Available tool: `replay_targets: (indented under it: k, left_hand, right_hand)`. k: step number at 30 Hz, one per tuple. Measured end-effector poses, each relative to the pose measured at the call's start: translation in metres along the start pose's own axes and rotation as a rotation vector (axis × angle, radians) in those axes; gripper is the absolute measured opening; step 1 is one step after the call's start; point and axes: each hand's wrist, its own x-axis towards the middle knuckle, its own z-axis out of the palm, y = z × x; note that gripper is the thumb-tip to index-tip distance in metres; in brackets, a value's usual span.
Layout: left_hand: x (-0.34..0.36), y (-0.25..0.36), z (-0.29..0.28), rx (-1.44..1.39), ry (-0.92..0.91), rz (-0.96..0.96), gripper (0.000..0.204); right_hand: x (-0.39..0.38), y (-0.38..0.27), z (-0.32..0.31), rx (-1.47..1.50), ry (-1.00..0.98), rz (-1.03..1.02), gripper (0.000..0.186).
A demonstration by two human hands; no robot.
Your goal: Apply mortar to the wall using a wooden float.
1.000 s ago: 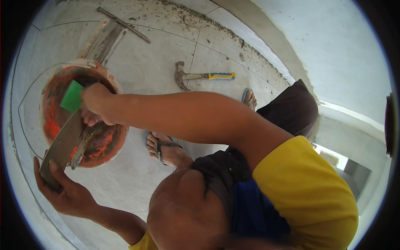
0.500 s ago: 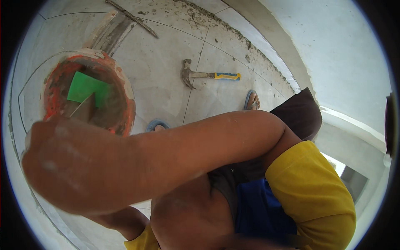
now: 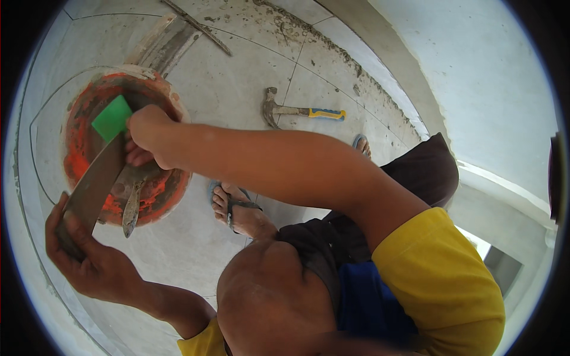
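Note:
My left hand (image 3: 98,267) grips the near end of a long, flat grey metal blade (image 3: 95,190), thumb on its face and fingers behind. The blade slants over a round orange bucket (image 3: 74,160) caked with grey mortar. At the blade's far end, my right hand (image 3: 148,136) is closed with curled fingers; what it grips is hidden. Right beside its knuckles shows a flat green piece (image 3: 111,117), meeting the blade's upper end. A mortar-crusted tool handle (image 3: 131,213) sticks out over the bucket's near rim.
A claw hammer (image 3: 306,112) with a yellow and blue grip lies on the tiled floor. Beyond the bucket are a stained board (image 3: 160,47) and a thin rod (image 3: 199,26). Mortar crumbs line the wall base. My sandalled foot (image 3: 237,210) stands right of the bucket.
My right hand has moved away from the left hand, up and right over the bucket. The left hand, the blade and the crusted handle have come into sight. The green piece has shifted and turned.

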Motion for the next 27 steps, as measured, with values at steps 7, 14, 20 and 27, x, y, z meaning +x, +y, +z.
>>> replay_targets:
  k: [7, 14, 20, 27]
  left_hand:
    - [0.006, 0.020, -0.004, 0.123, 0.021, -0.158, 0.027]
    - [0.016, 0.007, -0.028, -0.116, -0.043, -0.148, 0.035]
    - [0.033, 0.043, -0.037, -0.138, 0.096, -0.162, 0.049]
    - [0.027, 0.133, 0.038, -0.455, -0.323, -0.056, 0.043]
  right_hand:
    - [-0.108, -0.048, 0.010, -0.949, -0.463, -1.201, 0.021]
    - [-0.130, -0.041, -0.005, -0.895, -0.511, -1.169, 0.018]
    - [-0.100, -0.047, -0.089, -0.607, -0.070, -1.357, 0.045]
    - [-0.129, -0.084, -0.238, -0.332, -0.428, -0.515, 0.063]
